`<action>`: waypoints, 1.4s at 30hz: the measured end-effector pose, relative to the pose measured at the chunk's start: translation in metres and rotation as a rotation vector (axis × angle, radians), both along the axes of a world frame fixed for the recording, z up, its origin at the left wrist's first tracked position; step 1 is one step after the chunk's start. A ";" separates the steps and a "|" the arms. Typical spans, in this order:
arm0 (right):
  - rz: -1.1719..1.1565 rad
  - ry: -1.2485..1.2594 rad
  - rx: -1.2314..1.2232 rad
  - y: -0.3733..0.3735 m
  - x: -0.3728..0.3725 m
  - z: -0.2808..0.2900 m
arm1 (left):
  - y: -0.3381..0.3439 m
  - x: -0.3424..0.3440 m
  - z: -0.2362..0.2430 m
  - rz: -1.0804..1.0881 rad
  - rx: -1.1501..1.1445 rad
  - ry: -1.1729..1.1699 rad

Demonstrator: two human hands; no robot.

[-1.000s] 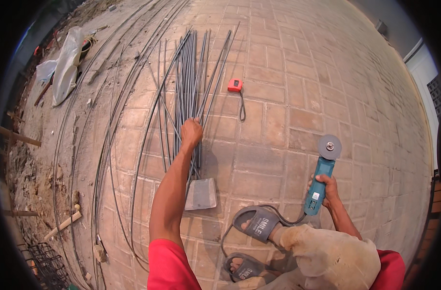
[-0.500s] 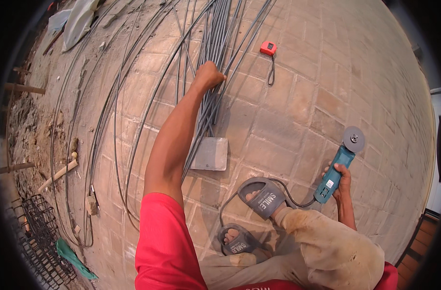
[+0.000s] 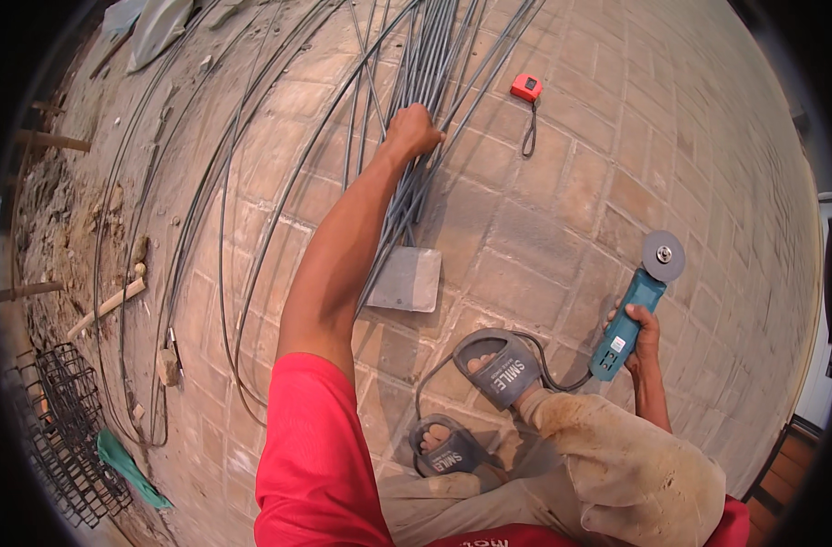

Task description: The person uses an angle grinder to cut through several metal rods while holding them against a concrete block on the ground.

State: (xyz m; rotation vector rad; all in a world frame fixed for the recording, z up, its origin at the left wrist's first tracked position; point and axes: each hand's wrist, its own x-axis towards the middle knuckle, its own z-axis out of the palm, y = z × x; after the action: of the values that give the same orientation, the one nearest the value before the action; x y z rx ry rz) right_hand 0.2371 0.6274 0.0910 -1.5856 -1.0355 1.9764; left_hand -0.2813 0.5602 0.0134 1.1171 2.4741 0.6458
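My left hand [image 3: 416, 130], its arm stretched forward, is closed around several rods in a bundle of thin grey steel bars [image 3: 431, 64]. The near ends of the bars slant down over a flat grey block [image 3: 407, 281]. At the right, my right hand [image 3: 647, 335] grips the body of a teal angle grinder [image 3: 624, 330], its grey disc [image 3: 663, 255] pointing away from me, off the ground. The grinder's dark cord [image 3: 566, 383] runs from its rear end toward my sandals. Beyond the bars to the right lies a red tape measure [image 3: 526, 87] with a dark wrist strap.
Long bent bars [image 3: 225, 219] curve across the paving at the left. Black wire-rod cages [image 3: 65, 438] and a green cloth [image 3: 129, 469] lie at the lower left. A wooden stick [image 3: 106, 308] rests on the dirt. My grey sandals [image 3: 496, 369] stand on the paving blocks.
The view has shifted slightly, so the bars, block and tape measure appear farther right. Both hands keep their holds.
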 end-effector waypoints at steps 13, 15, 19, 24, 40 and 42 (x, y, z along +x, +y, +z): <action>0.032 -0.018 0.003 0.004 0.007 -0.005 | -0.013 -0.033 -0.016 -0.257 -0.082 0.292; 0.023 -0.004 0.001 0.004 0.006 -0.004 | -0.027 -0.040 -0.011 -0.172 -0.004 0.244; 0.036 -0.002 0.015 0.004 0.001 -0.005 | -0.044 -0.049 0.013 0.250 0.136 0.088; 0.163 -0.055 0.150 0.005 -0.021 0.021 | -0.103 -0.040 0.074 0.314 -0.047 0.292; 1.183 -0.375 0.790 -0.010 -0.211 0.048 | -0.358 0.195 0.013 0.441 -0.099 -0.322; 1.268 -0.421 0.797 -0.018 -0.231 0.047 | -0.360 0.197 0.005 0.376 -0.049 -0.258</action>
State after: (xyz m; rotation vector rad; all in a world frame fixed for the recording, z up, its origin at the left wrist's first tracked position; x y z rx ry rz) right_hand 0.0057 0.6093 0.1380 -0.8720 -3.0186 1.2942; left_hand -0.0840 0.2006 0.0185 0.5119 2.4705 0.7723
